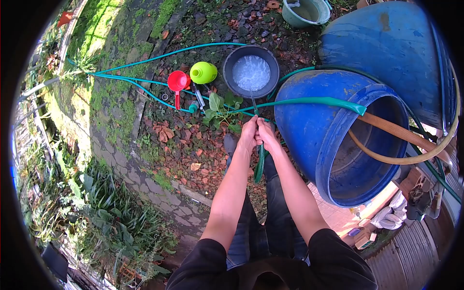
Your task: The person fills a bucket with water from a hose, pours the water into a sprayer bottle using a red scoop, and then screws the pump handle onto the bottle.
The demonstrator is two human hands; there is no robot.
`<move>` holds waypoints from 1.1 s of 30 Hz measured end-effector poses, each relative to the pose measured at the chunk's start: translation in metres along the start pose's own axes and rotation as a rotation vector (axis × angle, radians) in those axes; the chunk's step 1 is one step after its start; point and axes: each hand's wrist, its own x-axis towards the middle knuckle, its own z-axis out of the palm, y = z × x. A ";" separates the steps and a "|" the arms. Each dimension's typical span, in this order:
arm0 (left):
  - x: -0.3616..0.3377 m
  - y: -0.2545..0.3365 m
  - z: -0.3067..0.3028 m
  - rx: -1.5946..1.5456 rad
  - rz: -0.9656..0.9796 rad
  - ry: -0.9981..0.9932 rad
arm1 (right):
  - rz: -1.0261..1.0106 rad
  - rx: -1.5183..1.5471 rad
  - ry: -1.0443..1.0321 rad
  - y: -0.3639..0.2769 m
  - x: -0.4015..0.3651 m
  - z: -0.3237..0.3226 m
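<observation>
Both my hands are closed round a green garden hose point(260, 166), side by side in front of my legs. My left hand point(248, 133) grips it from the left, and my right hand point(266, 133) from the right. A stream of water runs from the hose end into a dark grey bucket point(228, 72) just beyond. Frothy water point(251, 72) swirls inside that bucket. The lower part of the hose hangs in a loop below my hands.
Left of the bucket are a yellow-green bottle point(205, 73), a red dipper point(178, 81) and a leafy plant point(220, 108). A blue barrel point(304, 111) lies close on the right, a larger one point(382, 38) behind it. More green hose point(145, 63) crosses the ground.
</observation>
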 end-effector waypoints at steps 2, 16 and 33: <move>-0.006 0.003 0.002 -0.003 -0.010 -0.017 | 0.002 -0.002 0.009 0.000 0.000 -0.001; -0.003 -0.004 -0.001 -0.012 -0.012 -0.021 | -0.034 -0.051 0.052 0.010 0.005 -0.004; 0.000 -0.002 0.000 0.006 -0.028 -0.021 | -0.054 -0.157 0.141 0.020 0.017 -0.006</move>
